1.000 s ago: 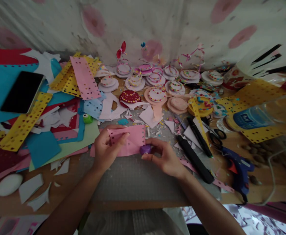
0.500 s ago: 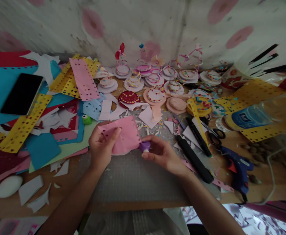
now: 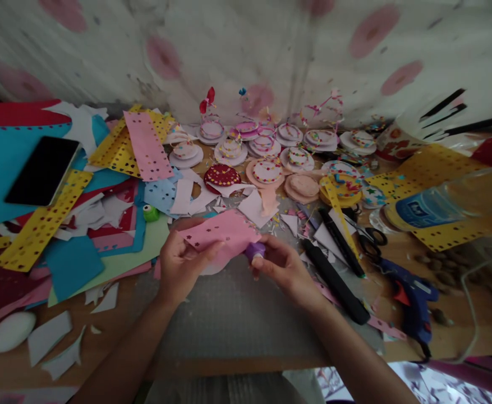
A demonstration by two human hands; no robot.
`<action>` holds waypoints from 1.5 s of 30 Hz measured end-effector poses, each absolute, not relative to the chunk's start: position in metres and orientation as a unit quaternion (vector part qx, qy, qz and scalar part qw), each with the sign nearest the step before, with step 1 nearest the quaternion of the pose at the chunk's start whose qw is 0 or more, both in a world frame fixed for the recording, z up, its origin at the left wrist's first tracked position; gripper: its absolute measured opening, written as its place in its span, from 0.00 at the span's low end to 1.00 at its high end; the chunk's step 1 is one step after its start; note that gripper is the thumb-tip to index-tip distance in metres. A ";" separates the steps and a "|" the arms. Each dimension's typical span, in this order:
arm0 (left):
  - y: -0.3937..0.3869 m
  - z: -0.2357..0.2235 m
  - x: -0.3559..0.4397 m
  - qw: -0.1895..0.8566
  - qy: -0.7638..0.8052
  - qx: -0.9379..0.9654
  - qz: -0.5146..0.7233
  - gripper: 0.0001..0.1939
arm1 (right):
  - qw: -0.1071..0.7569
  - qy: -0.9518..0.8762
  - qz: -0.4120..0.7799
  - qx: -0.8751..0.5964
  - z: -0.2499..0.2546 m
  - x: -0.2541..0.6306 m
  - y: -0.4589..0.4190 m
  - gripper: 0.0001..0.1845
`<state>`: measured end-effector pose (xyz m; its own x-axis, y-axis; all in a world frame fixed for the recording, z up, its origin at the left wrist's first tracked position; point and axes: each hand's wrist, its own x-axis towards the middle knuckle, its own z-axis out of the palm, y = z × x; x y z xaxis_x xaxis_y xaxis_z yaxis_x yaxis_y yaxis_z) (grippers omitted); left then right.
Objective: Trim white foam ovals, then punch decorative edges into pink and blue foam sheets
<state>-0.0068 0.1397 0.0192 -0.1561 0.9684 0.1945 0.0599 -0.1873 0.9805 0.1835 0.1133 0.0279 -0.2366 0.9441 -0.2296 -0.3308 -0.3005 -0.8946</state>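
Far left of the frame, black phone on blue sheets; then a small green figure-like piece at the pile's edge, well apart from your hands; centre-left, your left hand pinches the pink sheet, thumb across the front, fingers mostly hidden behind; the sheet sits mid-frame, between your hands, above the grey mat, bowed and tilted, small cut-outs toward its left side; its long axis seems to run left to right, the curl makes it hard to be sure; at its right edge sits the purple punch, your right hand closed round it, thumb at its lower side; punch and sheet edge look touching, can't tell if the edge is in the slot; right hand is nearer that edge, left hand grips the opposite end; further right, black stick, then blue glue gun.
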 end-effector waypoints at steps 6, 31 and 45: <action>0.140 0.028 -0.005 0.356 0.511 0.559 0.548 0.16 | 0.468 -0.398 0.642 -0.459 0.026 0.185 0.115 0.21; 0.144 0.027 -0.006 0.453 0.524 0.540 0.477 0.08 | 0.474 -0.378 0.645 -0.465 0.025 0.186 0.117 0.21; 0.127 0.030 -0.019 0.566 0.563 0.397 0.453 0.21 | 0.433 -0.429 0.573 -0.548 0.020 0.206 0.084 0.19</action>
<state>-0.0194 0.1266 0.0299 -0.0435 0.9596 -0.2778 -0.0670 0.2747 0.9592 0.2055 0.0843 0.0204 -0.0245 0.9663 -0.2564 -0.0249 -0.2570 -0.9661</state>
